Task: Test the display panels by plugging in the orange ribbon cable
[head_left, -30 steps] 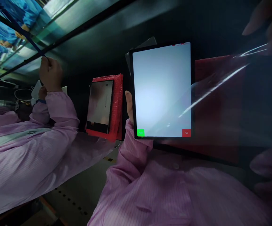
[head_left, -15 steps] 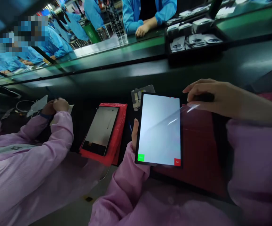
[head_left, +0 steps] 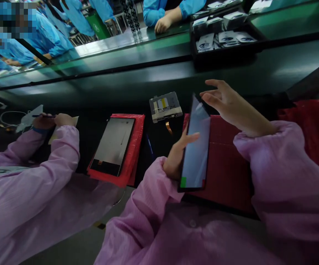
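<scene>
My left hand (head_left: 177, 156) grips the left edge of a tablet (head_left: 195, 151) with a lit pale screen, its thumb lying over the front. The tablet is tilted steeply, so its screen looks narrow; a green square and a red square show at its lower corners. A clear film (head_left: 199, 110) lies over the screen, and its upper end seems to stand up past the top edge. Just right of that end, my right hand (head_left: 224, 101) is raised with fingers apart and nothing visible in them. A red mat (head_left: 228, 165) lies beneath the tablet.
Left of me, a display panel (head_left: 113, 145) rests on red wrap (head_left: 137, 147). Behind is a small module (head_left: 166, 106) with an orange flex strip; a blue pen (head_left: 149, 144) lies nearby. A co-worker's hands (head_left: 62, 119) hold a pen. A black tray (head_left: 225, 55) stands across the belt.
The tablet has turned from facing me to a steep tilt, and my left thumb has come over its front. My right hand has let go of the film and opened, moving up and left.
</scene>
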Action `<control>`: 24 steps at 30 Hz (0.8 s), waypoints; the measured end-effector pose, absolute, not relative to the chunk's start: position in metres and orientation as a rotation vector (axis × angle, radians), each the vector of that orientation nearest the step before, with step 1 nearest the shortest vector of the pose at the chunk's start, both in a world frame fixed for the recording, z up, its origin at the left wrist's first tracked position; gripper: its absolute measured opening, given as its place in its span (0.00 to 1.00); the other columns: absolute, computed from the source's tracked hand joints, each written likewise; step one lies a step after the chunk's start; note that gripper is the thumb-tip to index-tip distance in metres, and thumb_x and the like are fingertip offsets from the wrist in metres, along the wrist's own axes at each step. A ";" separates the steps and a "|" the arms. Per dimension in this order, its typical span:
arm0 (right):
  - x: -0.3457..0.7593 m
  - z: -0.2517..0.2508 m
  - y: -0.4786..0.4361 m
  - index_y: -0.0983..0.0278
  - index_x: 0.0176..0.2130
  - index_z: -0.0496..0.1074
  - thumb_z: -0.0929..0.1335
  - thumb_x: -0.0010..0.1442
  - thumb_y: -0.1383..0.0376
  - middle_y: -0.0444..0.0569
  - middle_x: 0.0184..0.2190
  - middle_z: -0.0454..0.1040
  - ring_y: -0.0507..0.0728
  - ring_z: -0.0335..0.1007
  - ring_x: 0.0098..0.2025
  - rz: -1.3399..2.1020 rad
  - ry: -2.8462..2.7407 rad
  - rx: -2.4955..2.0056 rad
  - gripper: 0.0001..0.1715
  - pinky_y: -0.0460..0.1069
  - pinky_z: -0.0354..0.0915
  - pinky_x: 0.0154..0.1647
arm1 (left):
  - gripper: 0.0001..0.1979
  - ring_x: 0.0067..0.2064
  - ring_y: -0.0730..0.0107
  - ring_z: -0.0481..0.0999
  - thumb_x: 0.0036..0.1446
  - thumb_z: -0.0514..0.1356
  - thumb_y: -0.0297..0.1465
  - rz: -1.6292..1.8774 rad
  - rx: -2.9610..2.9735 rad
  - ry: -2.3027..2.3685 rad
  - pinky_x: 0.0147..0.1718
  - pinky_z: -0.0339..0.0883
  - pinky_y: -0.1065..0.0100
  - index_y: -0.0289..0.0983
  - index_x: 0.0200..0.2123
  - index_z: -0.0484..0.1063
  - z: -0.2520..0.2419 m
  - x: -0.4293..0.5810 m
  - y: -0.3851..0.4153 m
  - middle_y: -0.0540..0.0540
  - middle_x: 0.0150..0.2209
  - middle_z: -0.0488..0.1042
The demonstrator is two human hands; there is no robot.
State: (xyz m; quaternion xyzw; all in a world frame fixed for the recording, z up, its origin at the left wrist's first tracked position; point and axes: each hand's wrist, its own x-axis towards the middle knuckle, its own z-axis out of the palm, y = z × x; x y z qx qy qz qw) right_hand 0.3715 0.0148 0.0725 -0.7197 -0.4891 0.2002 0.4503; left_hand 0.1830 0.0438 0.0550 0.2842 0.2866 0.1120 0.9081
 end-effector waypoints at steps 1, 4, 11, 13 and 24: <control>0.371 0.074 0.015 0.62 0.61 0.58 0.61 0.64 0.47 0.53 0.51 0.72 0.57 0.69 0.52 0.542 -1.184 -1.752 0.34 0.51 0.64 0.51 | 0.25 0.50 0.60 0.76 0.56 0.59 0.32 0.234 0.638 0.544 0.53 0.69 0.60 0.43 0.58 0.65 0.061 0.189 0.038 0.47 0.51 0.75; 0.371 0.082 0.011 0.65 0.51 0.69 0.60 0.65 0.48 0.52 0.45 0.75 0.56 0.70 0.48 0.606 -1.177 -1.743 0.27 0.50 0.61 0.51 | 0.33 0.60 0.65 0.67 0.57 0.57 0.27 0.235 0.781 0.459 0.62 0.58 0.60 0.54 0.64 0.53 0.072 0.206 0.020 0.56 0.62 0.63; 0.379 0.096 0.001 0.65 0.40 0.74 0.68 0.60 0.56 0.49 0.38 0.76 0.53 0.69 0.39 0.637 -1.222 -1.868 0.15 0.49 0.59 0.38 | 0.19 0.65 0.62 0.57 0.61 0.54 0.37 0.382 1.430 0.489 0.64 0.50 0.57 0.45 0.56 0.66 0.071 0.202 0.055 0.51 0.61 0.63; 0.381 0.096 0.000 0.64 0.40 0.74 0.68 0.60 0.55 0.48 0.37 0.75 0.53 0.68 0.38 0.638 -1.225 -1.896 0.16 0.49 0.59 0.37 | 0.16 0.62 0.60 0.62 0.63 0.50 0.36 0.537 1.854 0.613 0.62 0.53 0.55 0.42 0.50 0.70 0.066 0.191 0.097 0.48 0.56 0.69; 0.390 0.083 0.008 0.61 0.35 0.73 0.68 0.58 0.53 0.46 0.31 0.74 0.55 0.68 0.32 0.581 -1.242 -1.889 0.14 0.51 0.62 0.34 | 0.26 0.61 0.59 0.61 0.59 0.45 0.29 0.046 2.871 1.339 0.57 0.52 0.54 0.41 0.61 0.59 -0.002 0.176 0.200 0.45 0.62 0.62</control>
